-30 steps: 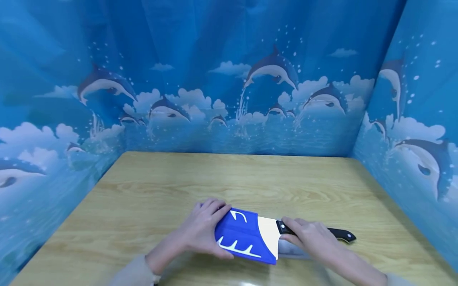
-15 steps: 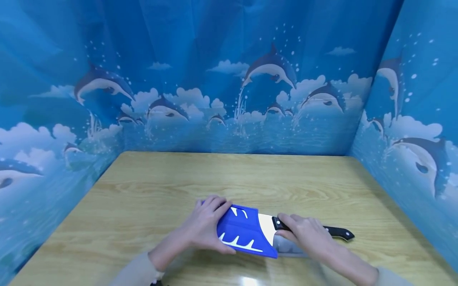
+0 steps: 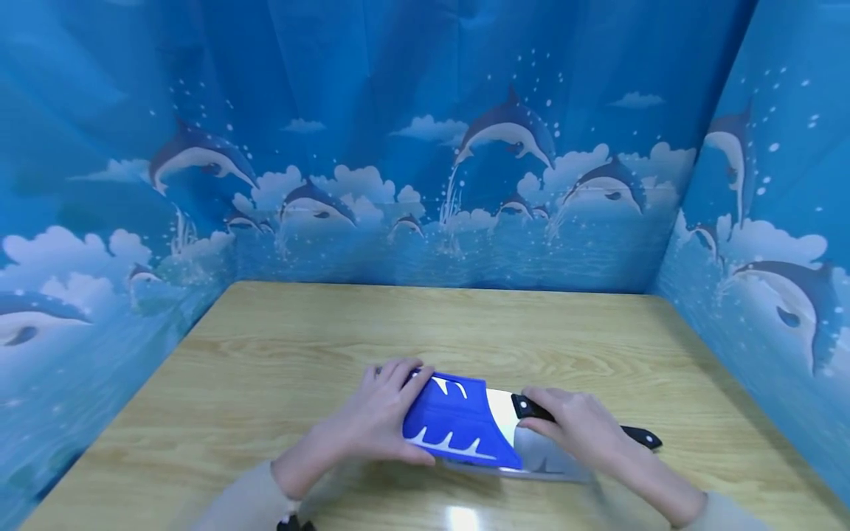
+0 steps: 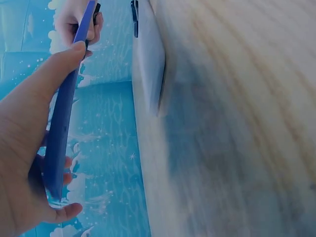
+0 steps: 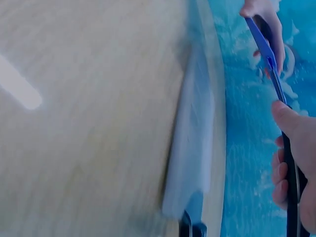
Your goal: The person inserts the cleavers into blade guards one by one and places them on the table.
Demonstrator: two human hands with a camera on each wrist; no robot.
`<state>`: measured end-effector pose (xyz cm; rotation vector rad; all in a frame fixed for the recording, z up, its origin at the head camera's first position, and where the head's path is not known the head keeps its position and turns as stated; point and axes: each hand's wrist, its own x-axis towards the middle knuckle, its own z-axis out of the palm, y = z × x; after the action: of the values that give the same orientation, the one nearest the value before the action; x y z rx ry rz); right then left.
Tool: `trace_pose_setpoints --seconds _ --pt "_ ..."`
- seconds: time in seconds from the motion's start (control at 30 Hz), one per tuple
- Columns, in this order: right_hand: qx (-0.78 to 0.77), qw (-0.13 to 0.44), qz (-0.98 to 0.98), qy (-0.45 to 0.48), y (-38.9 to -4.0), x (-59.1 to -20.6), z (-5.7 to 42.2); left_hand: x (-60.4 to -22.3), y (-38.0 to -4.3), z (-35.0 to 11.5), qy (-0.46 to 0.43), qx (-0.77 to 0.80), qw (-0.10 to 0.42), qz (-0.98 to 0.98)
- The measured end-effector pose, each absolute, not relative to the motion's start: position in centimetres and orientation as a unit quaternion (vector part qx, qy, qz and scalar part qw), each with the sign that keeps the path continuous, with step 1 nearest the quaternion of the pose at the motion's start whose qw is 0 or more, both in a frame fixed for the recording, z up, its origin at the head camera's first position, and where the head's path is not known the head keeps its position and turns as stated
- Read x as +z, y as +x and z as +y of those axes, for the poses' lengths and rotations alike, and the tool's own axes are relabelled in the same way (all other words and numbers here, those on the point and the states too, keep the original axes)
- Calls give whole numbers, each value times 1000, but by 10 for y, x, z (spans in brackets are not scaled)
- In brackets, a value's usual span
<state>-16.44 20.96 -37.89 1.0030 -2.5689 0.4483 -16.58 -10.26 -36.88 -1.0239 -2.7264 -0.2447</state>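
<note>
My left hand (image 3: 377,419) grips a blue knife sheath (image 3: 458,420) with white marks, thumb at its lower edge and fingers over its top. The sheath covers most of a cleaver's blade; a bright white strip of that cleaver (image 3: 499,413) shows beside it. My right hand (image 3: 584,431) holds the cleaver's black handle (image 5: 292,182). Sheath and cleaver are raised off the table. Underneath, another cleaver (image 5: 190,143) lies flat with a bare grey blade. In the head view its black handle (image 3: 642,436) emerges right of my right hand, and the sheath hides part of its blade.
The glossy wood-patterned table (image 3: 332,324) reflects a bright light near its front. A blue curtain (image 3: 372,133) printed with dolphins and clouds encloses the back and both sides.
Sheath and held cleaver have risen, uncovering more of the lying cleaver's blade. The bright strip between sheath and handle looks slightly narrower. The lying cleaver stays put.
</note>
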Motion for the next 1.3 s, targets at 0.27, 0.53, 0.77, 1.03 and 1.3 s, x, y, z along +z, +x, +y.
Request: trace_pose_setpoints --seconds 0.27,0.53,0.77,1.03,1.3 --pt "169 175 -902 356 -181 -375 234 -363 -179 -105 -377 -59 127 -916" --pt "180 92 -932 302 -197 -359 254 -355 -198 -86 -383 -30 178 -906" --pt "192 67 -954 218 -208 -349 270 -351 -218 -69 -369 -53 164 -913" --pt "258 55 -953 151 -220 -348 296 -348 -238 -55 -340 -66 134 -929" --pt "267 8 -959 93 -240 -359 312 -360 -259 -40 -296 -97 47 -949"
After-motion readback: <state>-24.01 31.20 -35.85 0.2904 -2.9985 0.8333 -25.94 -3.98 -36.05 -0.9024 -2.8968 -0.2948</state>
